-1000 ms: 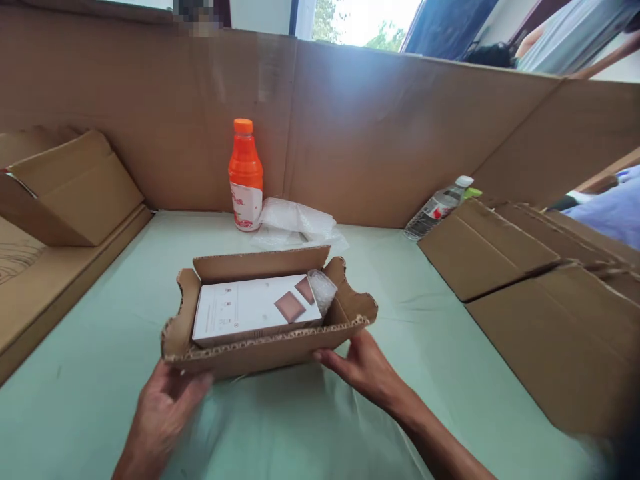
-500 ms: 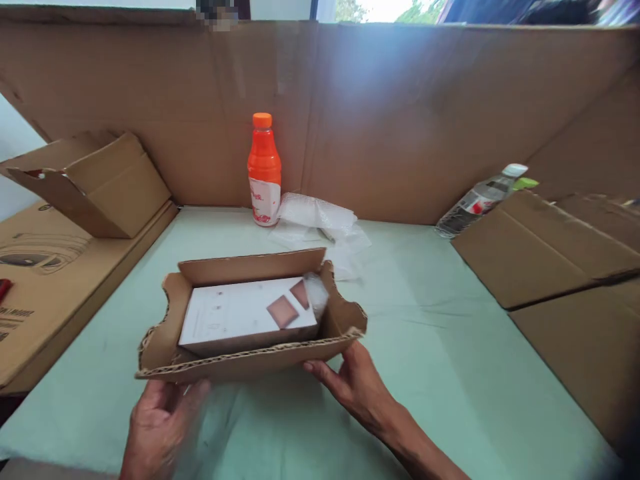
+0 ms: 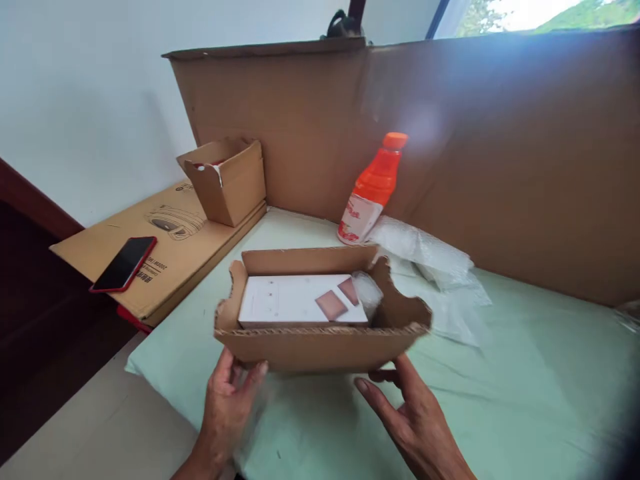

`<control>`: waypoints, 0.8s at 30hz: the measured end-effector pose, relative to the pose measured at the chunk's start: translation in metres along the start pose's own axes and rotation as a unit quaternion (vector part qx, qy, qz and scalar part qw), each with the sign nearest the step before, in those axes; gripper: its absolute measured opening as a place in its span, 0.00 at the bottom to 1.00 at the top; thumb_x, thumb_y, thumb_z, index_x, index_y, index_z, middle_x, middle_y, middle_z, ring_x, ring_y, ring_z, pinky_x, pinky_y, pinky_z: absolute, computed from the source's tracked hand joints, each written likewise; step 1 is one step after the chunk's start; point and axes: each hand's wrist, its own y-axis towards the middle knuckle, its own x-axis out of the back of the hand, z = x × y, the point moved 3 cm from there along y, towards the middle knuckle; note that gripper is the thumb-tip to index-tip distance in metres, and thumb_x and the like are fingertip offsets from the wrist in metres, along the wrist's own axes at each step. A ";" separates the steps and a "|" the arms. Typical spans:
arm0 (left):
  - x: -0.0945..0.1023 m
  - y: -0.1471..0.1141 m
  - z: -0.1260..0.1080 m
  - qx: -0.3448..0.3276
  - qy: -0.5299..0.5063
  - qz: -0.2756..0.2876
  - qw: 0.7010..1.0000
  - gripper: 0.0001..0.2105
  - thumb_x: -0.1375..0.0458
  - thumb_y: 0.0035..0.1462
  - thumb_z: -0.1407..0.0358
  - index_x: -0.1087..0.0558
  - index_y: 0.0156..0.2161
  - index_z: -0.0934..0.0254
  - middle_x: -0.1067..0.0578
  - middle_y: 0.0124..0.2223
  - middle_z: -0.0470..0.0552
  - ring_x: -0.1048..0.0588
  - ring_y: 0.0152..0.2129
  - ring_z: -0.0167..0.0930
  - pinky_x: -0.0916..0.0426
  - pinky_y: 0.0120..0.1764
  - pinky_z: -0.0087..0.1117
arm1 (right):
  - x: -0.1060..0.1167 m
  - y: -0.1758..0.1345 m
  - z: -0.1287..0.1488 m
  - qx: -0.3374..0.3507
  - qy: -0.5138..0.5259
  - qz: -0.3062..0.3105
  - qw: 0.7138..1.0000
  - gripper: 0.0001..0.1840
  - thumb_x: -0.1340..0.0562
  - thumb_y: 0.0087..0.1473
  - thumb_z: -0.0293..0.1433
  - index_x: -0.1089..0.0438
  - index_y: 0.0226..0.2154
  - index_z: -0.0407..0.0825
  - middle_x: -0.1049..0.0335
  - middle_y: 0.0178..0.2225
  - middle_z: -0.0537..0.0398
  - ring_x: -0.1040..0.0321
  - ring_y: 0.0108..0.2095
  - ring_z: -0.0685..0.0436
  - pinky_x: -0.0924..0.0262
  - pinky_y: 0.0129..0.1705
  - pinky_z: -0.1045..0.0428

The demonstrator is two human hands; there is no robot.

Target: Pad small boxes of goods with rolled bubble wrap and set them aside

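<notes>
The open cardboard box was at the middle of the frame, a little below centre, over the pale green cloth of the surface. Its ends were cut down in curves, and inside it lay a white printed box with brownish squares on top, a wad of clear bubble wrap tucked against its right end.

From where I stood, the left hand had the cardboard box by its lower left corner, thumb along the bottom edge, fingers half curled and partly hidden underneath. The right hand supported the lower right corner, its fingers reaching under the base and its thumb spread well away from them; how firmly either one pressed, I couldn't tell.

Just behind the box an orange bottle slanted to the right, next to a crumpled bubble wrap sheet. Over at the left of the frame, a flat printed carton carried a dark phone with a red edge and, at its far end, a smaller open box. A tall cardboard screen ran across the back, with a bright window at the upper right of the frame
</notes>
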 end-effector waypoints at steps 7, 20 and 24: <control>0.083 0.072 -0.043 -0.118 0.033 -0.207 0.971 0.25 0.32 0.49 0.53 0.27 0.50 0.63 0.21 0.46 0.53 0.22 0.42 0.35 0.26 0.49 0.37 | -0.092 0.140 0.111 0.165 0.083 0.134 0.974 0.38 0.40 0.57 0.36 0.48 0.68 0.53 0.33 0.60 0.47 0.30 0.49 0.40 0.30 0.43 0.47; 0.130 0.157 -0.051 -0.193 0.126 -0.270 0.935 0.30 0.36 0.52 0.59 0.32 0.60 0.64 0.23 0.51 0.59 0.22 0.48 0.41 0.32 0.58 0.49 | -0.236 0.261 0.157 0.218 0.103 0.234 0.942 0.53 0.39 0.54 0.32 0.69 0.72 0.36 0.68 0.73 0.36 0.61 0.72 0.38 0.52 0.69 0.44; 0.124 0.171 -0.055 -0.198 0.122 -0.275 0.933 0.31 0.37 0.51 0.59 0.33 0.60 0.66 0.24 0.54 0.61 0.23 0.51 0.42 0.32 0.59 0.49 | -0.238 0.278 0.160 0.231 0.062 0.240 0.941 0.54 0.37 0.53 0.31 0.67 0.72 0.38 0.66 0.73 0.37 0.64 0.73 0.37 0.60 0.72 0.42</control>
